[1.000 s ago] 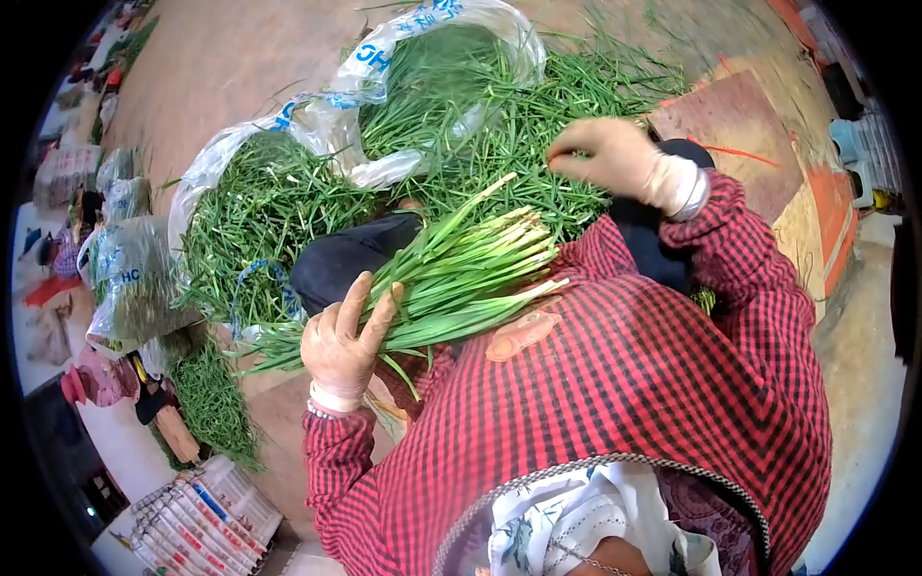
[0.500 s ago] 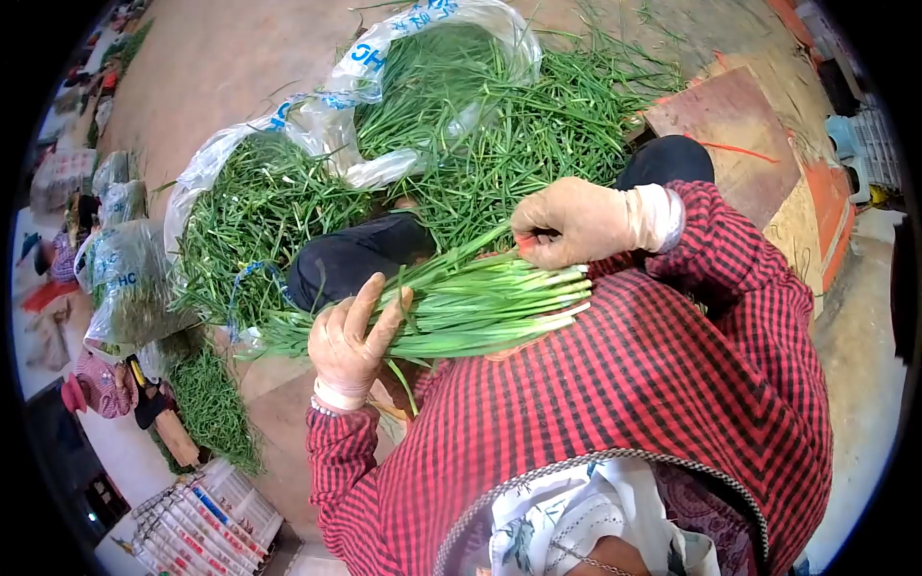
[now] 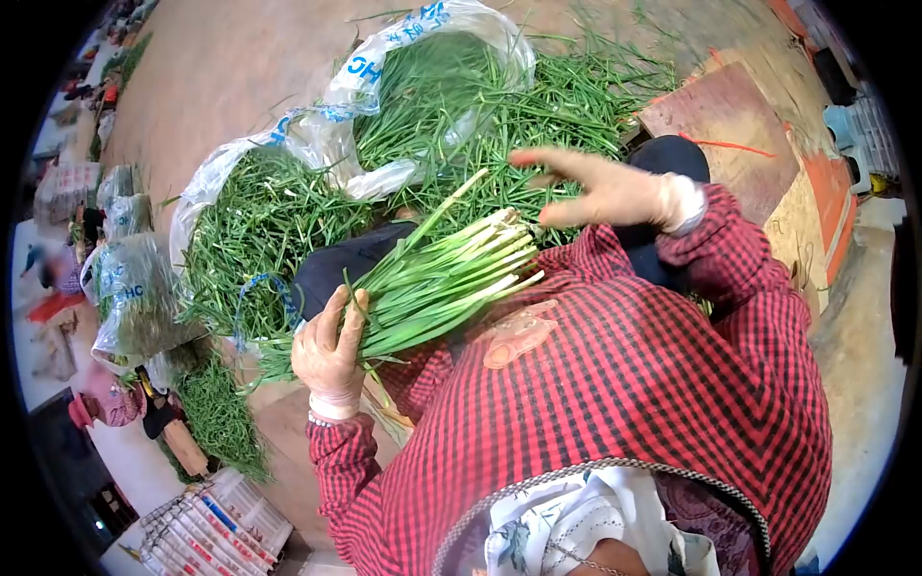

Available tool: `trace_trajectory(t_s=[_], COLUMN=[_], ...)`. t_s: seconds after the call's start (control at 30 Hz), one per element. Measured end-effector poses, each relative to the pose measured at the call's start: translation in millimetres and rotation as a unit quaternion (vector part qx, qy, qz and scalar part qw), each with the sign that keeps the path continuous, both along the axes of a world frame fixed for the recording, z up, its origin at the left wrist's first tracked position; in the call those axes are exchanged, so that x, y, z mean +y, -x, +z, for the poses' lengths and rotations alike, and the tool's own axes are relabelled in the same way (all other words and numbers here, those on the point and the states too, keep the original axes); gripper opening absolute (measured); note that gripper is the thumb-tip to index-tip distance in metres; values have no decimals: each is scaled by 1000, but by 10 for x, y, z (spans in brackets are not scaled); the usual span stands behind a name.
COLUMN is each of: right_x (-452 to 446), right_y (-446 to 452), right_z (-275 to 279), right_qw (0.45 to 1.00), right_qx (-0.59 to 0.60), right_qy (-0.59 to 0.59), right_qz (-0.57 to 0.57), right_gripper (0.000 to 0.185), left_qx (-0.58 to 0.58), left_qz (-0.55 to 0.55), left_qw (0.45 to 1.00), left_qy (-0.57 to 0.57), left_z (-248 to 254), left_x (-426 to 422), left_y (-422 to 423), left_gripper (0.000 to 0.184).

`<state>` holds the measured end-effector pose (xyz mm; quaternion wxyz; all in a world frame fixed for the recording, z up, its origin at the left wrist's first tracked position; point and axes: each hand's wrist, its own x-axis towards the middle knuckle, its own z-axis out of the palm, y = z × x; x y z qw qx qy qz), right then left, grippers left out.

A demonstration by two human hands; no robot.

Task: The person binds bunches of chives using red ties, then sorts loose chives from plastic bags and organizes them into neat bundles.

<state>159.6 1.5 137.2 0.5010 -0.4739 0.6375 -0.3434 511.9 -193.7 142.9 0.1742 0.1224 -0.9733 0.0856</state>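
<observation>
My gloved left hand (image 3: 329, 355) is wrapped around the leafy end of a bunch of garlic chives (image 3: 442, 283). The bunch lies slanted over my lap, its pale stem ends toward the upper right. One chive stalk (image 3: 455, 204) sticks out above the others. My gloved right hand (image 3: 615, 192) is off the bunch, just beyond the stem ends, with its fingers stretched out and nothing in them; they are slightly blurred. Beyond my knees is a large heap of loose chives (image 3: 586, 106), partly inside a clear plastic bag (image 3: 355, 86) with blue print.
Filled plastic bags (image 3: 134, 288) stand at the left, beside another chive pile (image 3: 221, 408). A person in a checked top (image 3: 110, 394) is at the far left. Brown boards (image 3: 725, 125) lie at the right. A stack of white printed sacks (image 3: 211, 523) is at the lower left.
My right hand has let go of the stem ends, opened and moved up and right. The bunch has tilted, its stem ends rising away from my body, and one stalk now juts out.
</observation>
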Motion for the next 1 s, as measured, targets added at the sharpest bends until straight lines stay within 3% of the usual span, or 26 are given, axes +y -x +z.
trace_trajectory(t_s=[0.03, 0.1, 0.17, 0.2, 0.27, 0.3, 0.33, 0.37, 0.43, 0.5, 0.57, 0.6, 0.63, 0.67, 0.7, 0.77, 0.87, 0.9, 1.0], right_x=[-49, -144, -220, -252, -274, -282, -291, -286, -268, -165, -50, 28, 42, 10, -36, -172, -351, -399, -515], right_y=[-110, -248, -256, -233, -172, -138, -111, -67, 112, 393, 617, 652, 672, 611, 552, 433, 237, 160, -119], right_z=[-99, -140, -47, -101, -110, -71, -46, 28, 93, 221, -67, -330, -456, -372, -343, -166, -36, 37, -92], right_qw=[998, 995, 988, 992, 991, 992, 995, 997, 989, 976, 978, 972, 928, 937, 958, 984, 975, 972, 921], right_qx=[-25, -67, -135, -115, -134, -128, -94, -48, -37, -33, 14, 188, 355, 341, 261, 103, 56, 60, 269], right_qy=[52, 20, -67, -53, -4, 10, 19, 30, 30, -15, -61, 10, 81, 29, 69, 59, 160, 190, 280], right_qz=[34, 67, 24, 8, -6, -12, -25, -43, -138, -215, -199, -140, -78, -70, -100, -134, -143, -124, -42], right_gripper=[74, 64, 43, 27, 24, 24, 23, 22, 23, 25, 33, 36, 39, 45, 41, 37, 32, 30, 31], left_qx=[5, -36, -24, -29, -26, 8, 50, 51, 47, 95, 43, 66, 58, 80, 102, 107, 91, 79, 93], left_qz=[-1, 16, 41, 54, 74, 94, 84, 84, 148, 164, 206, 219, 218, 217, 216, 213, 213, 215, 216], left_qw=[1000, 999, 978, 962, 922, 884, 804, 804, 616, 594, 516, 505, 492, 469, 445, 446, 451, 452, 447], left_qy=[1, -36, -205, -267, -380, -457, -587, -587, -772, -782, -830, -832, -841, -852, -863, -863, -862, -862, -863], left_z=[-11, 109, 141, 155, 87, 11, -31, 5, 100, 52, 39, 42, -16, 7, 17, -23, -40, -52, -60], left_x=[-3, 56, 72, 89, 106, 148, 184, 203, 233, 232, 151, 188, 159, 182, 232, 288, 310, 321, 403], left_y=[9, 60, 59, 52, 3, 16, 22, 41, 75, 17, -80, -22, -53, -11, 45, 77, 113, 126, 179], left_gripper=[48, 50, 54, 60, 60, 62, 58, 58, 62, 56, 37, 28, 30, 29, 28, 27, 26, 26, 27])
